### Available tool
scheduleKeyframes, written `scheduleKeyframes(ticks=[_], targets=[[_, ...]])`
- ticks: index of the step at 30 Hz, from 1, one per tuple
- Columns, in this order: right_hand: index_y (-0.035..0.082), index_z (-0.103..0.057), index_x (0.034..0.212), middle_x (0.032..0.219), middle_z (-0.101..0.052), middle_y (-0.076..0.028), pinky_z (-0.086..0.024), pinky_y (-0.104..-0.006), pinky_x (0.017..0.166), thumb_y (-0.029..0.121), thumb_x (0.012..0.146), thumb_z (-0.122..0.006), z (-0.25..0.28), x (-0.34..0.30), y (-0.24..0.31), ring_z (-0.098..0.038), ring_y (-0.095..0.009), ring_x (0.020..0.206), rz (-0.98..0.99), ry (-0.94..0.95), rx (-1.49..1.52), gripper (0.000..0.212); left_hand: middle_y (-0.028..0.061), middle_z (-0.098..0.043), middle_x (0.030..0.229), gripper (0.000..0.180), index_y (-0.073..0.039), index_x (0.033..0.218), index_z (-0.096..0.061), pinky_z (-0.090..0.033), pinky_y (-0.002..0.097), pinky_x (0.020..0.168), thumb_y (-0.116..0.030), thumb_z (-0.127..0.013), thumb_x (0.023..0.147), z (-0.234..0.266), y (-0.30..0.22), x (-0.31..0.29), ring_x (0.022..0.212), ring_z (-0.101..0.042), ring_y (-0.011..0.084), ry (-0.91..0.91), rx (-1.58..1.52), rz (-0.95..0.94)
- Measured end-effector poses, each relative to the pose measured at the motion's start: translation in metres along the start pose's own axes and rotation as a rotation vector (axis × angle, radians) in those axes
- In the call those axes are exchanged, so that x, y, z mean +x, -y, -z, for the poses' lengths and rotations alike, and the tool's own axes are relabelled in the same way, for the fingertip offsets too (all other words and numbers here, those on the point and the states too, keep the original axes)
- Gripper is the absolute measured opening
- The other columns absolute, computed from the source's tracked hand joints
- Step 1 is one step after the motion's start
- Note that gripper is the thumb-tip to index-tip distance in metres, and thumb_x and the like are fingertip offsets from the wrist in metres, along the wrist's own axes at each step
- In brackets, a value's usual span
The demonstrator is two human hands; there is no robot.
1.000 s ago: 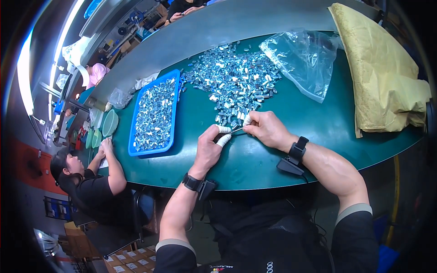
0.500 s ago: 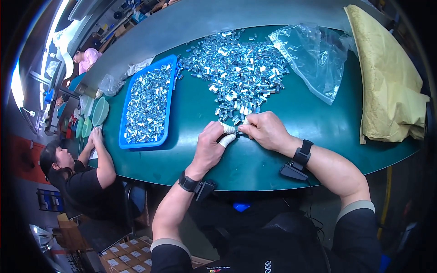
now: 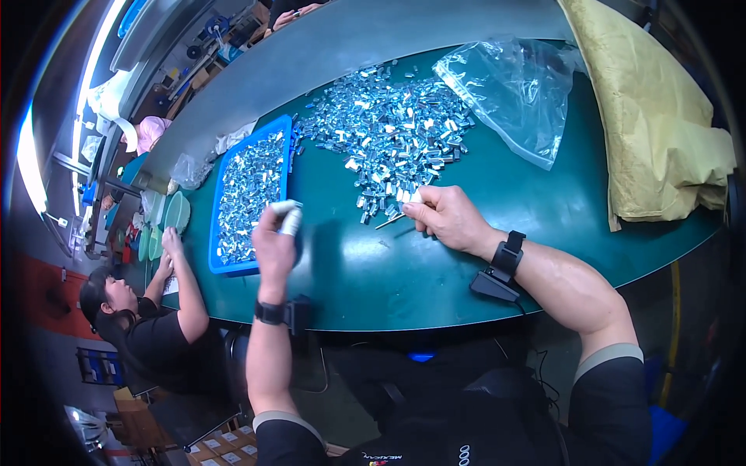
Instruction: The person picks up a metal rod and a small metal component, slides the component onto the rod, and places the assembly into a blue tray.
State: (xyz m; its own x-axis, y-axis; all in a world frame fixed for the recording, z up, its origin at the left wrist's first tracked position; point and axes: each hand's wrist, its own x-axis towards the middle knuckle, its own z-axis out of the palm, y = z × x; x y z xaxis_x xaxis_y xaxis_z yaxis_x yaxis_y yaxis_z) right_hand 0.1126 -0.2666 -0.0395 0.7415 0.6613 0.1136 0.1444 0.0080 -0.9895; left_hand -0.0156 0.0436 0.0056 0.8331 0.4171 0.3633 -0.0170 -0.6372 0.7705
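Note:
My right hand (image 3: 451, 220) is closed at the near edge of a heap of small shiny metal pieces (image 3: 404, 140). From its pinched fingers a thin brass-coloured rod (image 3: 391, 222) sticks out to the left, just above the green table. My left hand (image 3: 275, 242), with pale wraps on thumb and forefinger, hovers by the right rim of a blue tray (image 3: 284, 167). Its fingers are curled with the tips close together. Motion blurs it a little, and anything between the tips is too small to name. Similar metal pieces (image 3: 250, 194) fill the tray.
A clear plastic bag (image 3: 517, 101) lies right of the heap on the green table (image 3: 497, 186). Yellowish wrapping (image 3: 653, 132) stands at the right edge. To the left a co-worker (image 3: 155, 326) sits at the table near green bowls (image 3: 178, 212).
My left hand has moved away from my right, leftward to the tray. The right hand stays near the heap, and the rod in it now shows. The view has shifted slightly.

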Motion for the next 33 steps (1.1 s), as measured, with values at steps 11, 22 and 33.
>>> scheduleKeyframes(ticks=[11, 22, 33], targets=[[0.001, -0.064, 0.079, 0.066, -0.066, -0.004, -0.044, -0.0295, 0.051, 0.026, 0.101, -0.066, -0.002, 0.002, 0.002, -0.057, -0.009, 0.055, -0.025, -0.015, 0.017, 0.034, 0.0085, -0.069, 0.095, 0.020, -0.005, 0.111, -0.074, -0.053, 0.0304, 0.076, -0.006, -0.076, 0.091, -0.069, -0.041, -0.016, 0.084, -0.066, 0.0186, 0.298, 0.447, -0.243], [0.002, -0.066, 0.086, 0.069, -0.066, -0.001, -0.044, -0.0239, 0.053, 0.025, 0.104, -0.065, 0.002, 0.000, 0.003, -0.056, -0.006, 0.059, -0.021, 0.004, -0.014, 0.029, 0.0033, -0.071, 0.098, 0.013, -0.006, 0.109, -0.072, -0.054, 0.0255, 0.072, -0.003, -0.070, 0.096, -0.098, -0.043, -0.025, 0.081, -0.065, 0.0101, 0.253, -0.554, 0.444], [0.000, -0.065, 0.083, 0.067, -0.067, -0.003, -0.045, -0.0277, 0.051, 0.026, 0.102, -0.066, 0.000, 0.000, 0.003, -0.058, -0.007, 0.057, -0.027, -0.108, 0.079, 0.032, 0.0058, -0.072, 0.098, 0.018, -0.004, 0.117, -0.065, -0.054, 0.0215, 0.073, -0.005, -0.069, 0.099, -0.102, -0.030, -0.034, 0.084, -0.068, 0.0114, 0.239, -0.834, 0.434]])
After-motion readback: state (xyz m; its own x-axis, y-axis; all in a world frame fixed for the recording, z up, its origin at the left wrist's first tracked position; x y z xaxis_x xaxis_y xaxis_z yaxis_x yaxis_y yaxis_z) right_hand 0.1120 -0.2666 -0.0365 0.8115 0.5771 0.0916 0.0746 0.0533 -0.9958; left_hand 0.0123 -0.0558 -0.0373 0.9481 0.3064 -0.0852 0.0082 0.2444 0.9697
